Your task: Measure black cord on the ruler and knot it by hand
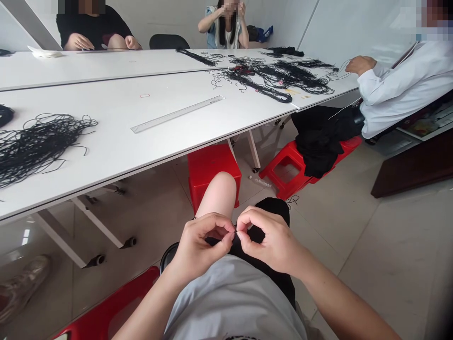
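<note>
My left hand [208, 241] and my right hand [265, 238] meet above my lap, each with thumb and index finger pinched together. Between the fingertips shows a tiny bit of thin black cord [236, 230]; most of it is hidden by the fingers or lost against my dark clothing. The two pinches nearly touch. Beyond my right knee, a few loops of black cord [293, 200] show against the floor; whether they join the piece in my fingers I cannot tell.
On the white table [106, 146] lie a clear ruler [177, 113], a black cord bundle [38, 144] at left and tangled black cords [283, 75] at far right. Red stools [214, 163] stand beneath and beside it. Several people sit around; one in a white sleeve [389, 92] handles cord.
</note>
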Available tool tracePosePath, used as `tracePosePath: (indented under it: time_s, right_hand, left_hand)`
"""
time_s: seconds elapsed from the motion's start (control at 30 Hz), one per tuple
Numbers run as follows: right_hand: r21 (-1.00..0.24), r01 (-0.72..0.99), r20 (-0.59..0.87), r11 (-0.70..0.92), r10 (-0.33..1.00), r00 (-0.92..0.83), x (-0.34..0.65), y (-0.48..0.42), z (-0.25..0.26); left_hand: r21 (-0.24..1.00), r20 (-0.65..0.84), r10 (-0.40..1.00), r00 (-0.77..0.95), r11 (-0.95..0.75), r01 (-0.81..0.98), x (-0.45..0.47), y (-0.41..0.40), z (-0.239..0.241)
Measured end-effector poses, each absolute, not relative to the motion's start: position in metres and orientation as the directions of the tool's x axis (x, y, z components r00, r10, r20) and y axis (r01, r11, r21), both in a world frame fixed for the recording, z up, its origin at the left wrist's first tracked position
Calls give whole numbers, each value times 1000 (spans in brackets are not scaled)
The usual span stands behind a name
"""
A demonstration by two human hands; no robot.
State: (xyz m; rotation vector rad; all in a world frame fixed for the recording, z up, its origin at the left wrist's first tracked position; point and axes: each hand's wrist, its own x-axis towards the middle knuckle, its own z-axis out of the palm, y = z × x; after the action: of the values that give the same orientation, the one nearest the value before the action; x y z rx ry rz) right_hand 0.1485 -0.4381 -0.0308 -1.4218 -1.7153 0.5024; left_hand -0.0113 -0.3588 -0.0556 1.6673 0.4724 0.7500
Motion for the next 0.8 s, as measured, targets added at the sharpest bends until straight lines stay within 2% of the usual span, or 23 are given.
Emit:
tracePosePath:
  time_s: [0.1, 0.3, 0.47, 0.63, 0.8]
  right_hand:
    - [-764, 593, 314, 253, 949, -1, 148, -438, -33]
    - [-874, 468, 222, 133, 965, 140, 141, -440, -44]
    - [-930, 364, 115, 51, 981, 157, 141, -440, -44]
    - [-925, 380, 82, 22, 986, 143, 143, -438, -40]
    - [-916, 400, 67, -2, 985, 159, 141, -439, -39]
  left_hand:
    - [974, 205, 657, 725, -208, -86, -11, -358, -57]
    - [977, 200, 676, 710, -190, -95, -9, -359, -60]
    - [944, 292, 678, 674, -319, -88, -10, -359, -60]
    - [867, 409, 597, 690, -490, -89, -12, -354, -59]
    - [824, 449, 555, 701, -560, -85, -13, -351, -57]
